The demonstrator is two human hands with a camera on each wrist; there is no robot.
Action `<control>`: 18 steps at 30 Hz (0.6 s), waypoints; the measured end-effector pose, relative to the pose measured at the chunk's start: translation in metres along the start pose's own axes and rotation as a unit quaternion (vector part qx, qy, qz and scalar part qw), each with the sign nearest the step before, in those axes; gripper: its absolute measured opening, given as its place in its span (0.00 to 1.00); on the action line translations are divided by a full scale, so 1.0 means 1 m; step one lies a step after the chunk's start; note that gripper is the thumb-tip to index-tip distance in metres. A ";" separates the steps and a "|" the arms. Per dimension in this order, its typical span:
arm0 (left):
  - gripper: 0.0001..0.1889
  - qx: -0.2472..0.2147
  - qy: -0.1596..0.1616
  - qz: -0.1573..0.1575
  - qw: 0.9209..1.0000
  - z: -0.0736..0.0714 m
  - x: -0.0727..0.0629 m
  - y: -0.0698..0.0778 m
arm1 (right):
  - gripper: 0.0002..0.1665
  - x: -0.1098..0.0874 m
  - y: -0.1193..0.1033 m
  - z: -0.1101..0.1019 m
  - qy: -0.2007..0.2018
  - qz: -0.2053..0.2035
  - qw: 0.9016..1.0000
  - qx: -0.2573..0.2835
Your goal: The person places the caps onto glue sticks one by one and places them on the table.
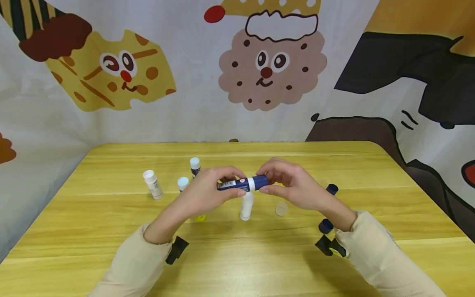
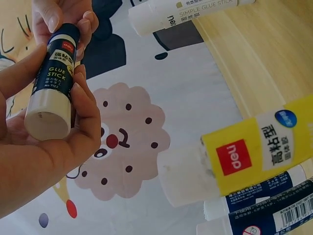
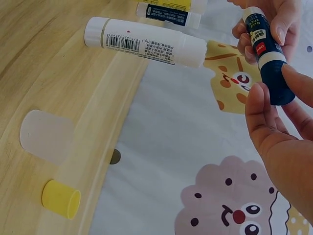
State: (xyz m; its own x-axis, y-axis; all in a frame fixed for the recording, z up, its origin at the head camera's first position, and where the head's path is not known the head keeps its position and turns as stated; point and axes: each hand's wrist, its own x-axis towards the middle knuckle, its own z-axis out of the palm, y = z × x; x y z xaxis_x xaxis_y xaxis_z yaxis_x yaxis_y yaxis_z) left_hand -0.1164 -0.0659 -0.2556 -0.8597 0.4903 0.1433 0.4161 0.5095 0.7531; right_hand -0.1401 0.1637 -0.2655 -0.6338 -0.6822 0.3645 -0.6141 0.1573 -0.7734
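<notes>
A dark blue glue stick (image 1: 233,184) is held level above the table between both hands. My left hand (image 1: 208,187) grips its labelled barrel, fingers and thumb on either side, with the white base end (image 2: 48,120) facing the left wrist camera. The fingers and thumb of my right hand (image 1: 298,183) pinch the dark blue cap (image 3: 277,85), which sits on the stick above a white band. Just below the held stick, a white glue stick (image 1: 246,207) stands upright on the table. Beside my left hand, a yellow glue stick (image 2: 234,156) is partly hidden in the head view.
Another white glue stick (image 1: 153,185) stands at the left, near two dark blue ones with white tops (image 1: 194,161). A translucent cap (image 1: 281,208) and a yellow cap (image 3: 61,198) lie by my right hand. Two dark blue caps (image 1: 325,226) are farther right.
</notes>
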 end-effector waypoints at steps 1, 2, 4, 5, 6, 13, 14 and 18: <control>0.11 0.000 0.000 0.000 1.000 0.000 0.000 0.000 | 0.16 0.000 0.000 0.000 0.000 -0.001 1.000 0.002; 0.11 0.000 -0.001 0.001 1.000 0.000 0.000 0.000 | 0.16 0.000 0.000 0.000 0.000 -0.002 1.000 0.003; 0.11 -0.001 -0.001 0.004 1.000 0.000 0.000 0.000 | 0.16 0.000 0.000 0.000 -0.001 -0.005 1.000 0.008; 0.11 -0.002 -0.001 0.006 1.000 0.000 0.000 0.000 | 0.16 0.000 0.001 0.001 -0.002 -0.006 1.000 0.010; 0.11 -0.002 -0.001 0.008 1.000 0.000 0.000 0.000 | 0.16 0.000 0.001 0.001 -0.002 -0.007 1.000 0.012; 0.10 0.001 0.000 0.019 1.000 -0.001 0.000 0.002 | 0.16 0.000 0.000 0.001 -0.002 -0.019 1.000 0.014; 0.10 0.001 0.000 0.020 1.000 -0.001 -0.001 0.002 | 0.16 0.000 0.000 0.001 -0.002 -0.020 1.000 0.016; 0.11 0.001 -0.003 0.020 1.000 -0.001 -0.001 0.002 | 0.16 0.000 0.000 0.002 0.001 -0.024 1.000 0.016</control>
State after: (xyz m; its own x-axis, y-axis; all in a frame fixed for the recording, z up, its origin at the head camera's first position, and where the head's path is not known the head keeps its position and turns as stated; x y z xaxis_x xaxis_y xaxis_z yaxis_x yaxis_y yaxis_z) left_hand -0.1153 -0.0661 -0.2531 -0.8405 0.5145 0.1697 0.4511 0.4913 0.7450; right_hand -0.1393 0.1623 -0.2665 -0.6042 -0.6876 0.4028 -0.6291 0.1013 -0.7707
